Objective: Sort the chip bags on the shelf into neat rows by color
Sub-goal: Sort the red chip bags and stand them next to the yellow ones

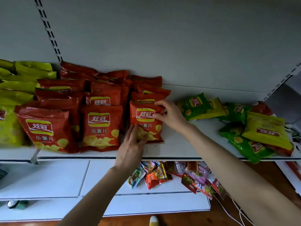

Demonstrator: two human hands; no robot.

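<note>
The yellow bags (11,128) are cut off at left; the rear red bags (78,69) are mostly hidden.

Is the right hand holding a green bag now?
No, the right hand pinches the top corner of a red bag, while the nearest green bag lies untouched to its right.

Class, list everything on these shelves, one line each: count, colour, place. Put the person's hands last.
Red chip bags: over ten, red, three upright rows mid-shelf.
Yellow-green chip bags: several, yellow-green, shelf's left end.
Loose chip bags: several, green, yellow and red, heaped at right end.
Snack packets: many, mixed colours, lower shelf.
Shelf: one, white.
Left hand: straight fingers touch the right row's front red bag, low down.
Right hand: pinches that bag's top right corner.
</note>
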